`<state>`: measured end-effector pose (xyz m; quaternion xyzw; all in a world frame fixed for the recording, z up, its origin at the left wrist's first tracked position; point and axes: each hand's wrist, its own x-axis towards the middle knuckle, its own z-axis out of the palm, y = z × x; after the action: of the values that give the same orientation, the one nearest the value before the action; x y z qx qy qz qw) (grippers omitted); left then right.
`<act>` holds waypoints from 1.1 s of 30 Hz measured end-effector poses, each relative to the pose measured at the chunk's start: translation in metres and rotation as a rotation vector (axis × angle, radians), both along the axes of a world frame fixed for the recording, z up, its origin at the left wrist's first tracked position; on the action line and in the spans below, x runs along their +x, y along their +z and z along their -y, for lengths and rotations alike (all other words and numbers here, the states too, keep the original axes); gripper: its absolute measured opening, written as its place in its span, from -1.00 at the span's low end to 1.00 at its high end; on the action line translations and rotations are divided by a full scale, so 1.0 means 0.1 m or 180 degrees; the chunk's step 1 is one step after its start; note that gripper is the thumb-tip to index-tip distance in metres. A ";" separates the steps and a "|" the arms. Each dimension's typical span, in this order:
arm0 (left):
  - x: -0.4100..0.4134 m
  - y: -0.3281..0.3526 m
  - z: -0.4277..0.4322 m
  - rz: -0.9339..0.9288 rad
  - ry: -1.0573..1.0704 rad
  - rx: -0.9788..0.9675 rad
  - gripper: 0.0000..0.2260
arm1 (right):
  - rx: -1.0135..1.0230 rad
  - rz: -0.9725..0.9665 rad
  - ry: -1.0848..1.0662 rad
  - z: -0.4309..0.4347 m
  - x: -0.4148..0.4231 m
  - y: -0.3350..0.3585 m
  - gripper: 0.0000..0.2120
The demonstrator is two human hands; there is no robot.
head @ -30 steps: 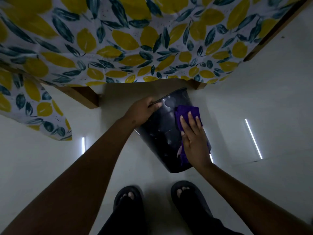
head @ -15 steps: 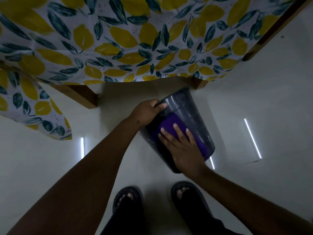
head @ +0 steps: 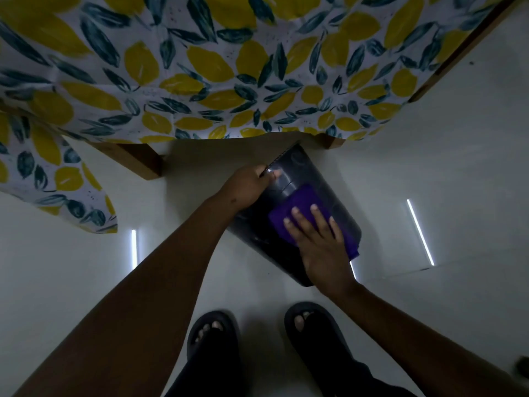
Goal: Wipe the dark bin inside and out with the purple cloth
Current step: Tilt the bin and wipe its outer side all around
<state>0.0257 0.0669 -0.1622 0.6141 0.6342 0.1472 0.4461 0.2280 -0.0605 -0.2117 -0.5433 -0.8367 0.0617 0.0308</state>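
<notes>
R hand (head: 322, 250) hides cloth (head: 297, 207) pt; bin (head: 323, 179) rim dim.

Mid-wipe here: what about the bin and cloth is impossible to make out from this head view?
- Inside of the dark bin: its mouth points away, toward the table.
- The bin's far and under sides: hidden by its own body.
- Much of the purple cloth: covered by the right hand.
- Left hand fingertips: curled over the rim, out of sight.
- Dirt or streaks on the bin: too dim to tell.
</notes>
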 end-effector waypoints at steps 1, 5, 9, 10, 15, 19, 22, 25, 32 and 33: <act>0.01 0.00 0.00 -0.0009 0.0039 0.0011 -0.59 | -0.0049 -0.0169 -0.0301 0.03 0.05 0.00 -0.34; 0.01 -0.01 0.01 -0.0168 0.0090 0.0062 -0.66 | -0.0031 0.0166 -0.0027 0.31 0.14 -0.06 -0.02; 0.03 0.01 0.01 -0.0240 0.0100 0.0130 -0.62 | 0.0007 0.0342 0.0476 0.32 0.04 -0.11 0.03; 0.04 0.01 0.01 -0.0279 0.0090 0.0153 -0.62 | 0.0035 0.0318 0.0534 0.23 0.00 -0.08 -0.04; 0.09 -0.01 -0.04 -0.0196 0.0195 0.0249 -0.62 | -0.0234 -0.0259 -0.0172 -0.15 -0.09 0.07 -0.17; -0.01 0.03 -0.02 0.0091 0.0159 0.0070 -0.66 | -0.0501 -0.0633 -0.0613 -0.25 0.00 0.12 -0.35; -0.21 -0.02 0.16 -0.0048 -0.0072 -0.0167 -0.71 | -0.0574 -0.0777 -0.0851 -0.42 0.08 0.14 -0.48; -0.21 -0.08 0.29 0.0023 0.0221 -0.0025 -0.70 | -0.0547 -0.0709 -0.0909 -0.34 0.05 0.13 -0.46; -0.19 -0.12 0.15 -0.0451 0.0038 0.0267 -0.65 | -0.0217 -0.0144 0.0263 -0.12 -0.31 0.10 -0.17; -0.18 -0.11 0.13 -0.0497 0.0040 0.0327 -0.65 | -0.0133 -0.0185 0.0298 -0.21 -0.34 0.13 -0.22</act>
<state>0.0082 0.0541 -0.1737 0.6418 0.6624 0.1341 0.3623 0.1936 -0.0394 -0.1990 -0.5021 -0.8585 0.0963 0.0407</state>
